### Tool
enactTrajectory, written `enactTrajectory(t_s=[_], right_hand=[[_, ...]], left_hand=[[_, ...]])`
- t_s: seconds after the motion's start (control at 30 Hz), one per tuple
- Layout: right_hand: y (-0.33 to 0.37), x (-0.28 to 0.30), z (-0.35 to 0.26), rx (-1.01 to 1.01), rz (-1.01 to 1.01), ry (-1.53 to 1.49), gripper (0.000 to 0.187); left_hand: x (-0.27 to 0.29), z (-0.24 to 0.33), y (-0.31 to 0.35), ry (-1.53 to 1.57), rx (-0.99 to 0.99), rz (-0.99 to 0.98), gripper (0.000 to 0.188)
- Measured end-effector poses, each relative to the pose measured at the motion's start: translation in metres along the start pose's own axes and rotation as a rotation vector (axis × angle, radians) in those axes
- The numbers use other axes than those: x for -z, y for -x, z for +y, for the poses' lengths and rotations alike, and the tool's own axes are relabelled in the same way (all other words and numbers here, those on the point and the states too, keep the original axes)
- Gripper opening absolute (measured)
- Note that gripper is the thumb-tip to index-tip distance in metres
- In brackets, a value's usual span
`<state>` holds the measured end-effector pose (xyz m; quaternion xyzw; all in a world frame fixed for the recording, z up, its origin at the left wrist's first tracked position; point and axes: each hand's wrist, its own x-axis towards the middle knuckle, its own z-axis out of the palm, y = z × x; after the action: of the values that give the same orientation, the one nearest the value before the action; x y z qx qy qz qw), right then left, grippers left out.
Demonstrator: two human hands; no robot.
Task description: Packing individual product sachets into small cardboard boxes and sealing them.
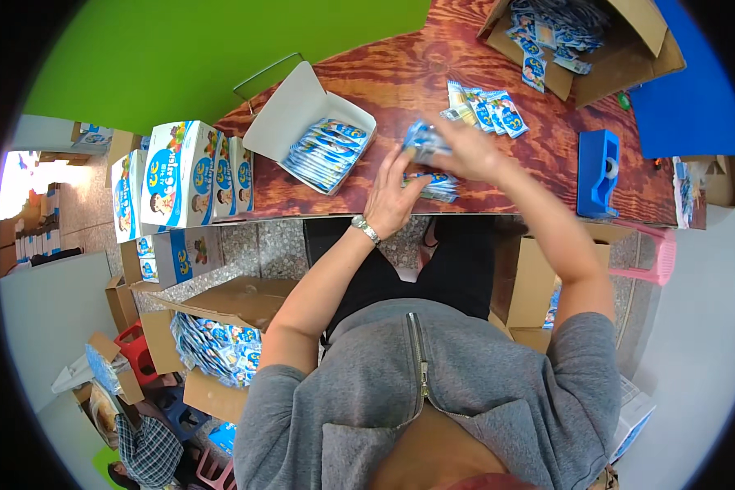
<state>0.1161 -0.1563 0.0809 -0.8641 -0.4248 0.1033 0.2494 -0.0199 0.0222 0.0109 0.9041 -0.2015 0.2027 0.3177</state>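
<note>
It's a small packing workroom: open cartons [639,80] of sachets [559,33] at the frame's upper right and lower left, printed boxes [170,175] stacked left, a tape dispenser [596,175] on the right of the table [539,167].

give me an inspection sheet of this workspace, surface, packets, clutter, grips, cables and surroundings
surface: red-brown patterned table
job's things: loose blue-and-white packets; more lined up in an open white box
clutter: printed boxes at left; blue tape dispenser at right; open carton with packets, far right
grips: left grip and right grip close together at packets; right blurred, exact hold unclear
cables: nothing seen
surroundings: pink stool at right; person in checked shirt, lower left
</note>
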Motion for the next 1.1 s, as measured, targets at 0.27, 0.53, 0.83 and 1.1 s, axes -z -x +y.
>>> enactTrajectory(t_s=[0.27, 0.53, 0.83, 1.1], right_hand=[[0.024, -0.028, 0.002, -0.109, -0.046, -0.246, 0.058], [0.019, 0.023, 0.112, -0.620, 0.484, 0.295, 0.052], [0.024, 0.028, 0.180, -0.741, 0.504, -0.386, 0.045], [-0.001, 0.025, 0.155, -0.922, 0.054, 0.239, 0.050]], left_hand=[[0.005, 0.003, -0.005, -0.098, 0.015, -0.013, 0.086], [0.014, 0.001, -0.029, -0.086, -0.046, -0.270, 0.074], [0.015, 0.004, -0.029, -0.021, -0.040, -0.219, 0.066], [0.017, 0.001, -0.022, -0.028, -0.013, -0.222, 0.066]])
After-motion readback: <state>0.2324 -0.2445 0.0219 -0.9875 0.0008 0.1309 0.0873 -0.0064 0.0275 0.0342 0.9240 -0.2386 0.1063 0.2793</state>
